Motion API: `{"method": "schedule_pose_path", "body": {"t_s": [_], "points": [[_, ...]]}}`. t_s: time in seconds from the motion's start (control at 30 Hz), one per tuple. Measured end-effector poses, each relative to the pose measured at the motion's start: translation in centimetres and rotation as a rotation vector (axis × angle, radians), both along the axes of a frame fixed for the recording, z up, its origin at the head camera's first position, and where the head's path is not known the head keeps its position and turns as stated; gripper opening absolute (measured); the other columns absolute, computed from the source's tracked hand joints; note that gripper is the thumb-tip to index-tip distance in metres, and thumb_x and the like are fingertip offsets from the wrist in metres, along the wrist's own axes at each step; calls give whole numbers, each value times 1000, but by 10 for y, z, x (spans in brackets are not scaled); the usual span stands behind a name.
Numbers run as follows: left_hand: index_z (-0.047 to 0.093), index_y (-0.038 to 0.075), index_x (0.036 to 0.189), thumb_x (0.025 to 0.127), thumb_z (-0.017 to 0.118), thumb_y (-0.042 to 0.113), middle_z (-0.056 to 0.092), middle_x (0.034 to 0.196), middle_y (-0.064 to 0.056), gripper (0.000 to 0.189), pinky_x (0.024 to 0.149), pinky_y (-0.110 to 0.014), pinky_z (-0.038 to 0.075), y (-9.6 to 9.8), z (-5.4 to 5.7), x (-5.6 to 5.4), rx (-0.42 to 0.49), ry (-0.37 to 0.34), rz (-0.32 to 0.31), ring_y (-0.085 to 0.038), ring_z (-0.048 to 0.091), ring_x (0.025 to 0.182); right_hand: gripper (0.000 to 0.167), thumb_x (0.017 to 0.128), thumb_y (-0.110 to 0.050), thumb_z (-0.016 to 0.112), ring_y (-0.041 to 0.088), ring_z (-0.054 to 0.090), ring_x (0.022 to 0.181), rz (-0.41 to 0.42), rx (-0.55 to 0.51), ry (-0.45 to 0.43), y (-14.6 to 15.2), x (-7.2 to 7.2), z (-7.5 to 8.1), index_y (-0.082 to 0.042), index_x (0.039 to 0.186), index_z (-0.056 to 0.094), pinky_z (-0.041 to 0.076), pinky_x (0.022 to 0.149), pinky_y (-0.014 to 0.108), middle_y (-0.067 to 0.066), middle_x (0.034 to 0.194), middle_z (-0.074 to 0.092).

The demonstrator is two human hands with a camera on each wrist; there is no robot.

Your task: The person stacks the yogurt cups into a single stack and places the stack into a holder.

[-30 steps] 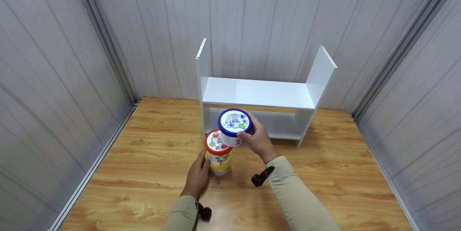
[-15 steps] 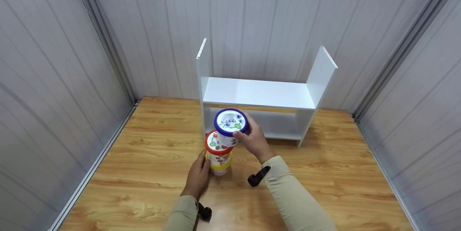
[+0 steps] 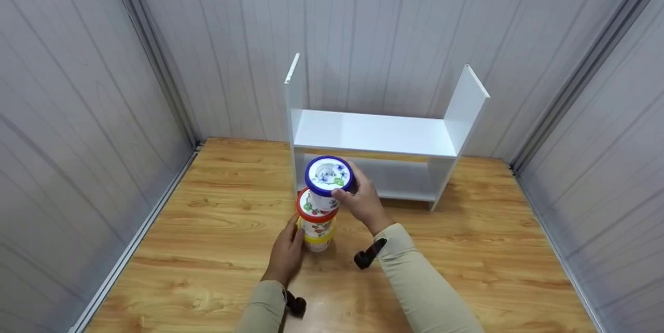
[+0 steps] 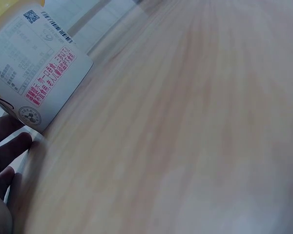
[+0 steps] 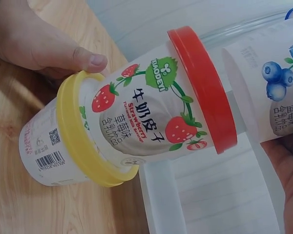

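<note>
In the head view, my right hand (image 3: pixel 364 202) grips a white cup with a blue lid (image 3: pixel 328 175) from its right side. Just above a red-lidded strawberry cup (image 5: pixel 146 109) hovers the blueberry cup's base, with a narrow gap between them in the right wrist view. The red-lidded cup stands on a yellow-lidded cup (image 3: pixel 318 246), which rests upright on the wooden surface. My left hand (image 3: pixel 284 252) holds the stack's left side, its thumb near the yellow lid. Its fingers (image 4: pixel 10 151) show behind the lower cup's base in the left wrist view.
A white two-tier shelf (image 3: pixel 371 133) with upright side panels stands behind the cups, near the back wall (image 3: pixel 384 37). Pale panelled walls enclose the wooden surface (image 3: pixel 223 219) at the left, back and right.
My right hand has carried the blue-lidded cup a little to the left, further over the red lid. The left hand and the two lower cups stay in place.
</note>
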State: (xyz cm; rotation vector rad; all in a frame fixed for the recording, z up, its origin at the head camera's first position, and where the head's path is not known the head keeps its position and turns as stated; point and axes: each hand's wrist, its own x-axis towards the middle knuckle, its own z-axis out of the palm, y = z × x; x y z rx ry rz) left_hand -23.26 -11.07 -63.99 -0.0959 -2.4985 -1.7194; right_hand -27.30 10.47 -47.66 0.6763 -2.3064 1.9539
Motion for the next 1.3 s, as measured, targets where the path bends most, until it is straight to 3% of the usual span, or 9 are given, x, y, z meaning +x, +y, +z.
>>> {"method": "schedule_pose_path", "body": {"t_s": [0.23, 0.53, 0.73, 1.07, 1.3], "points": [[34, 38, 157, 106, 39, 54, 48, 153, -1, 54, 118, -55, 31, -1, 0, 0, 4, -4, 4, -28, 41, 144, 106, 74, -74, 72, 25, 55, 130, -3, 9, 14, -5, -1, -1, -20, 158, 36, 49, 106, 43, 8, 146, 53], [35, 40, 156, 105, 41, 55, 49, 153, 0, 53, 118, -56, 30, -1, 1, 1, 25, -20, 6, -28, 41, 144, 112, 75, -74, 72, 28, 54, 131, -2, 22, 9, -9, 0, -2, -11, 159, 32, 48, 106, 46, 13, 147, 52], [35, 32, 158, 105, 39, 57, 51, 150, -5, 59, 117, -55, 33, -1, 0, -1, -15, 12, 13, -31, 43, 142, 119, 72, -78, 70, 28, 54, 131, 1, 20, -27, -11, -1, -3, -9, 160, 29, 47, 107, 47, 13, 147, 51], [34, 31, 158, 102, 37, 63, 50, 152, -3, 65, 118, -56, 31, -1, -2, -1, 17, 3, -2, -30, 41, 143, 102, 78, -68, 74, 26, 53, 132, 34, 0, -60, -12, -1, -2, -21, 158, 34, 46, 108, 49, 9, 147, 52], [35, 35, 157, 101, 37, 66, 49, 153, 0, 64, 118, -54, 31, -1, -3, -1, 5, -16, 6, -27, 41, 144, 104, 79, -67, 75, 27, 53, 132, 31, 12, -71, -14, -1, -4, -19, 159, 31, 46, 108, 49, 10, 147, 52]]}}
